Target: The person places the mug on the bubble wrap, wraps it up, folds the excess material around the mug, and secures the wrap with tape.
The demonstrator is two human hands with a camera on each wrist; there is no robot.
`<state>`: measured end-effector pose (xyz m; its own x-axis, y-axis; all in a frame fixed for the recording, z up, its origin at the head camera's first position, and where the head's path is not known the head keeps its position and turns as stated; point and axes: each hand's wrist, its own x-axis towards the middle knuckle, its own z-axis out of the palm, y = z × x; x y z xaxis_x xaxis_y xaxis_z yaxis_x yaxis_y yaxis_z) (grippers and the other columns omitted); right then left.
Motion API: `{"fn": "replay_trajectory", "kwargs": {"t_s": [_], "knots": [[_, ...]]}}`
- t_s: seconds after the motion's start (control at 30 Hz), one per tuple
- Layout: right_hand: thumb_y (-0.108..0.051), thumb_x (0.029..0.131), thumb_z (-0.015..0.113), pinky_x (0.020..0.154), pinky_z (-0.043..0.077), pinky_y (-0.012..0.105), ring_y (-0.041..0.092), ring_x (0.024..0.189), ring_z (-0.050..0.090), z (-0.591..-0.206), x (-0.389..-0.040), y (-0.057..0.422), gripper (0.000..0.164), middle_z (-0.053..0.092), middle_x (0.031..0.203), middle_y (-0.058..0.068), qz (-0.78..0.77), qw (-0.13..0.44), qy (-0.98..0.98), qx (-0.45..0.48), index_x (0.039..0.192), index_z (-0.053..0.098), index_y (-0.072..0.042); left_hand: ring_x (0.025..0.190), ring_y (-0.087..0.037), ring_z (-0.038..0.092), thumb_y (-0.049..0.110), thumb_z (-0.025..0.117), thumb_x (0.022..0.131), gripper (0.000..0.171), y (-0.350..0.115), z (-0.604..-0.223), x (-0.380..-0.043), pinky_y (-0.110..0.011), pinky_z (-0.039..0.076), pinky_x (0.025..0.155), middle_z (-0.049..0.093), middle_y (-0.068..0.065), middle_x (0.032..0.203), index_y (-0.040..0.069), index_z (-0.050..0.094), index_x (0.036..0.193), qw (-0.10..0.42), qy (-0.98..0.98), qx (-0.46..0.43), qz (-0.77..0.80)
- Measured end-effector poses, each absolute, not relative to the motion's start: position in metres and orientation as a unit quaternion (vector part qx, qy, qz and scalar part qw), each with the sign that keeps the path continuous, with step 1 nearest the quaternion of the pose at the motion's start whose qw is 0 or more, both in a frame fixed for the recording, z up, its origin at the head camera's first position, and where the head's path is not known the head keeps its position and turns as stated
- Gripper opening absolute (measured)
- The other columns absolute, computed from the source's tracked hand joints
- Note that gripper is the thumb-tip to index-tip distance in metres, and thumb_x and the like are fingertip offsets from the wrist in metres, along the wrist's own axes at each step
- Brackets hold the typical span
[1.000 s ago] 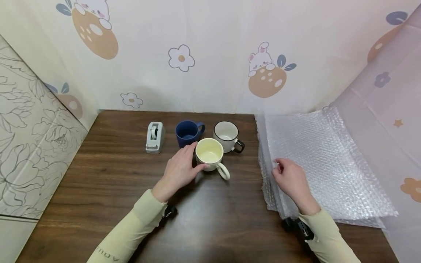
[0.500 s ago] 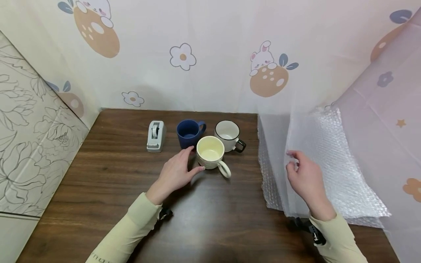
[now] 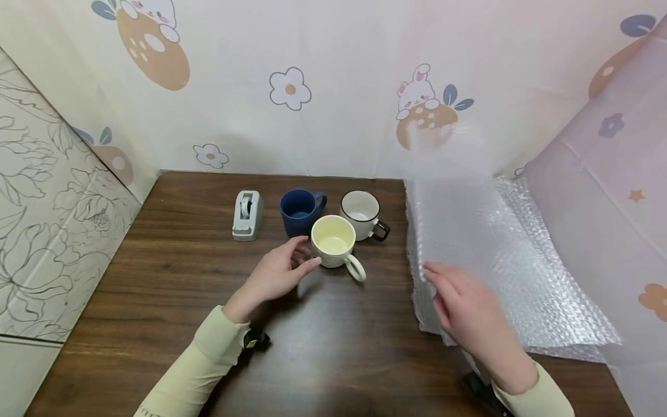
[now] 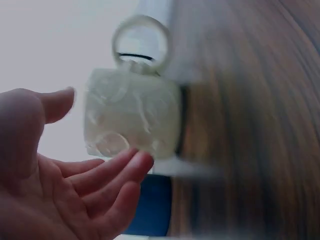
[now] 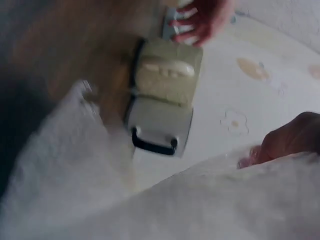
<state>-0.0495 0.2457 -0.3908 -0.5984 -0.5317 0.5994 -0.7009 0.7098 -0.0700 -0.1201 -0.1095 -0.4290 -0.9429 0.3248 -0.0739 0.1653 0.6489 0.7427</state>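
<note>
My left hand [image 3: 275, 273] is beside the pale yellow mug [image 3: 333, 255], its fingers loosely bent and nothing gripped. In the left wrist view, the fingertips lie close against the mug's embossed side; contact is hard to tell. A blue mug [image 3: 297, 223] and a white mug [image 3: 358, 207] with a black rim and handle stand just behind it. Over on the right, my right hand [image 3: 471, 310], blurred, pinches the edge of a bubble wrap sheet [image 3: 453, 226]. That sheet is lifted at its far end. The right wrist view shows the fingers [image 5: 280, 146] at its edge.
More bubble wrap [image 3: 568, 313] lies under the lifted sheet on the right of the wooden table [image 3: 172, 278]. A grey tape dispenser [image 3: 246, 215] stands left of the blue mug. A patterned curtain [image 3: 344, 133] hangs along the table's back edge.
My right hand first drew the sheet's edge rightward, then swung left and nearer with it, and the sheet's far end rose. My left hand has eased slightly back from the yellow mug.
</note>
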Motion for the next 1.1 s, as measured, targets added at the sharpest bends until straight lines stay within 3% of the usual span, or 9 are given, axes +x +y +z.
{"fn": "replay_trajectory", "kwargs": {"t_s": [0.13, 0.23, 0.37, 0.57, 0.7, 0.83, 0.97, 1.1], "knots": [[-0.009, 0.097, 0.037, 0.083, 0.053, 0.049, 0.037, 0.100, 0.066, -0.398, -0.041, 0.234, 0.036, 0.066, 0.119, 0.020, 0.135, 0.296, -0.847, 0.420, 0.107, 0.067, 0.007, 0.100, -0.023, 0.067, 0.041, 0.049, 0.105, 0.053, -0.113, -0.422, -0.121, -0.047, 0.050, 0.091, 0.068, -0.009, 0.116, 0.005, 0.046, 0.143, 0.143, 0.834, 0.142, 0.514], [-0.008, 0.102, 0.039, 0.081, 0.054, 0.048, 0.036, 0.099, 0.067, -0.407, -0.035, 0.225, 0.034, 0.068, 0.116, 0.020, 0.140, 0.303, -0.824, 0.458, 0.104, 0.069, 0.006, 0.100, -0.029, 0.068, 0.040, 0.033, 0.109, 0.054, -0.117, -0.415, -0.121, -0.053, 0.049, 0.090, 0.068, -0.017, 0.118, 0.001, 0.043, 0.144, 0.164, 0.784, 0.155, 0.579], [-0.007, 0.104, 0.042, 0.079, 0.055, 0.044, 0.032, 0.096, 0.069, -0.418, -0.026, 0.216, 0.031, 0.069, 0.114, 0.018, 0.162, 0.307, -0.789, 0.507, 0.102, 0.071, 0.005, 0.103, -0.033, 0.067, 0.052, 0.010, 0.107, 0.072, -0.124, -0.409, -0.123, -0.053, 0.050, 0.085, 0.065, -0.021, 0.123, -0.001, 0.039, 0.147, 0.193, 0.736, 0.172, 0.626], [-0.004, 0.103, 0.045, 0.078, 0.055, 0.041, 0.030, 0.095, 0.069, -0.427, -0.014, 0.208, 0.029, 0.069, 0.112, 0.018, 0.193, 0.296, -0.743, 0.569, 0.097, 0.073, 0.002, 0.109, -0.027, 0.064, 0.072, 0.005, 0.096, 0.098, -0.137, -0.402, -0.121, -0.046, 0.052, 0.086, 0.056, -0.028, 0.132, -0.005, 0.034, 0.149, 0.229, 0.678, 0.163, 0.679], [-0.004, 0.102, 0.047, 0.076, 0.056, 0.037, 0.028, 0.092, 0.069, -0.427, -0.009, 0.205, 0.028, 0.070, 0.108, 0.016, 0.211, 0.283, -0.730, 0.585, 0.093, 0.073, 0.001, 0.112, -0.027, 0.064, 0.068, 0.011, 0.100, 0.088, -0.149, -0.400, -0.121, -0.044, 0.047, 0.096, 0.057, -0.027, 0.135, 0.000, 0.028, 0.153, 0.251, 0.654, 0.180, 0.691], [-0.005, 0.102, 0.047, 0.077, 0.056, 0.035, 0.026, 0.094, 0.069, -0.427, -0.001, 0.206, 0.028, 0.070, 0.110, 0.013, 0.204, 0.254, -0.734, 0.596, 0.091, 0.073, -0.003, 0.109, -0.030, 0.067, 0.042, 0.034, 0.108, 0.059, -0.168, -0.401, -0.120, -0.043, 0.050, 0.094, 0.065, -0.021, 0.125, 0.002, 0.031, 0.152, 0.265, 0.657, 0.185, 0.681], [-0.009, 0.104, 0.046, 0.080, 0.055, 0.036, 0.025, 0.099, 0.067, -0.435, 0.006, 0.209, 0.030, 0.069, 0.114, 0.011, 0.190, 0.218, -0.744, 0.603, 0.090, 0.073, -0.009, 0.100, -0.023, 0.069, 0.020, 0.056, 0.103, 0.047, -0.187, -0.404, -0.117, -0.035, 0.055, 0.083, 0.070, -0.018, 0.113, -0.002, 0.044, 0.143, 0.262, 0.704, 0.156, 0.641], [-0.013, 0.105, 0.045, 0.084, 0.054, 0.034, 0.022, 0.103, 0.065, -0.444, 0.016, 0.210, 0.031, 0.067, 0.117, 0.006, 0.191, 0.176, -0.753, 0.605, 0.094, 0.074, -0.014, 0.085, -0.017, 0.067, 0.016, 0.065, 0.098, 0.030, -0.198, -0.413, -0.110, -0.031, 0.055, 0.074, 0.071, -0.011, 0.097, -0.002, 0.063, 0.121, 0.245, 0.764, 0.159, 0.575]]}}
